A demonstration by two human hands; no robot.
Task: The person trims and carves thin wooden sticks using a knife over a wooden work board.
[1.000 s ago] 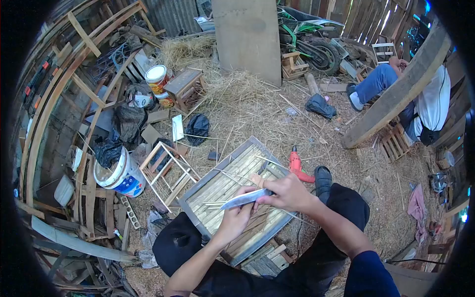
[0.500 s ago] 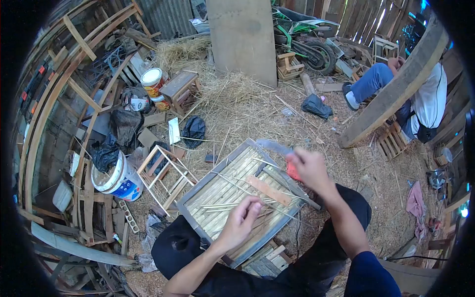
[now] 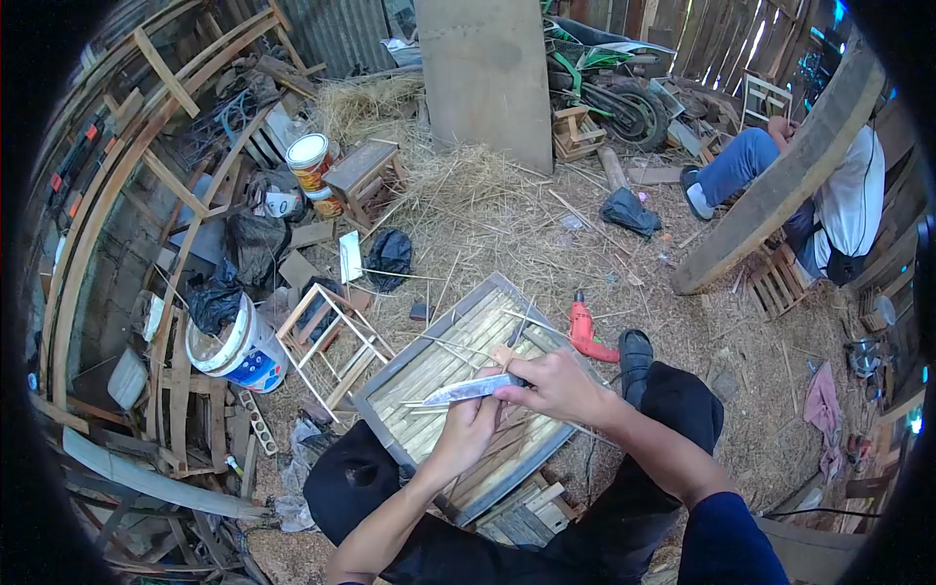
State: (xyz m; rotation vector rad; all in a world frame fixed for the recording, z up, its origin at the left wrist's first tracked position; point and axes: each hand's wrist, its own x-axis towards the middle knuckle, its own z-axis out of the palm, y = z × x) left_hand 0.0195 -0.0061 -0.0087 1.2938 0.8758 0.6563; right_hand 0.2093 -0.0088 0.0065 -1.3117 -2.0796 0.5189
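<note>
My right hand (image 3: 558,387) is closed round the handle of a knife (image 3: 466,390), its broad blade pointing left. The blade lies across the fingertips of my left hand (image 3: 466,429), which are pinched together; whatever they hold is hidden. Both hands are above a slatted wooden board with a grey frame (image 3: 390,385), set between my knees. Thin light-coloured sticks (image 3: 453,348) lie on the board. A small flat brown piece (image 3: 502,357) shows partly behind my right hand.
A red power drill (image 3: 587,331) lies on the straw-covered ground beyond the board. Left are a small wooden frame (image 3: 336,341) and a white bucket (image 3: 249,346). A slanted post (image 3: 780,185) stands right, partly hiding a seated person (image 3: 848,195).
My right hand has brought the knife down and left, from beyond the board's right edge to my left fingertips. The red drill, partly covered before, now shows fully.
</note>
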